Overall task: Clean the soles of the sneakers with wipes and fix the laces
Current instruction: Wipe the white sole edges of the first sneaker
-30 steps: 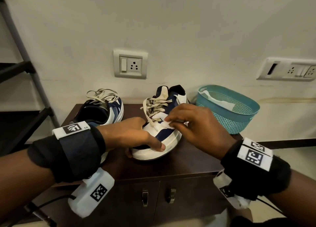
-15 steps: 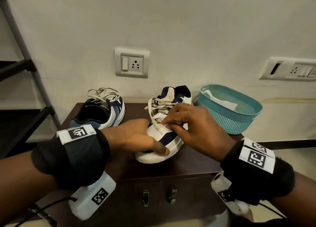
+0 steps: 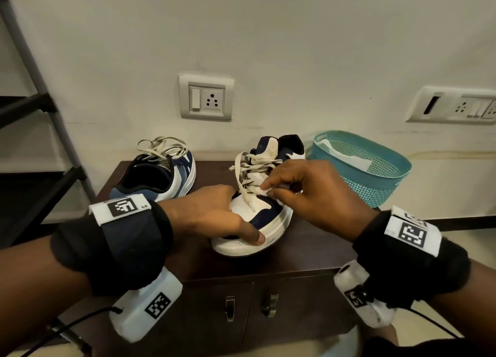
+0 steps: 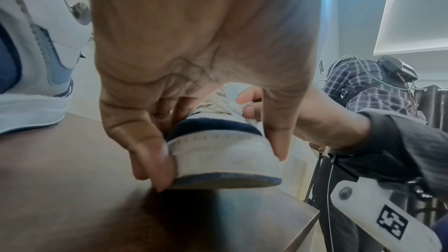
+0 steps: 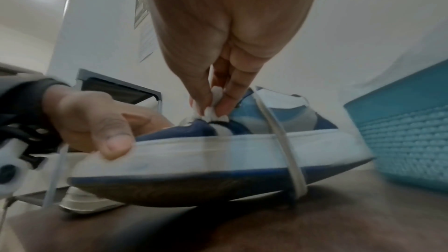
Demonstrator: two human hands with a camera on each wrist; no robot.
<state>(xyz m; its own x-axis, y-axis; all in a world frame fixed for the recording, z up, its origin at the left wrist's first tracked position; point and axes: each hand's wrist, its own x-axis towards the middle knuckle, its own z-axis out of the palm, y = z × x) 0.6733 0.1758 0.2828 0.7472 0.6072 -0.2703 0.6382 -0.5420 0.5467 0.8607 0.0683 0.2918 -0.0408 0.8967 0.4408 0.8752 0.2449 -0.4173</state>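
Toward the back left corner of the cabinet (image 3: 308, 252), the second sneaker (image 3: 161, 178) is sitting by itself, its loose laces heaped on top, well apart from both of your hands. Nearer the front edge, around the middle, your left hand (image 3: 212, 217) is gripping the toe of the sneaker (image 3: 257, 219) you are working on: the thumb is pressing on the white sole rim on one side and the fingers are curling round the other side. The toe is lifting off the cabinet top while the heel end is staying down. Just right of that, your right hand (image 3: 314, 195) is hovering over the laces (image 3: 251, 168), pinching a small white wipe (image 5: 213, 102) between thumb and fingertips and touching it to the upper beside the lacing. One lace end is hanging down across the sole. At the back right corner, a teal basket (image 3: 375, 179) is standing close to the heel, with a white sheet lying inside.
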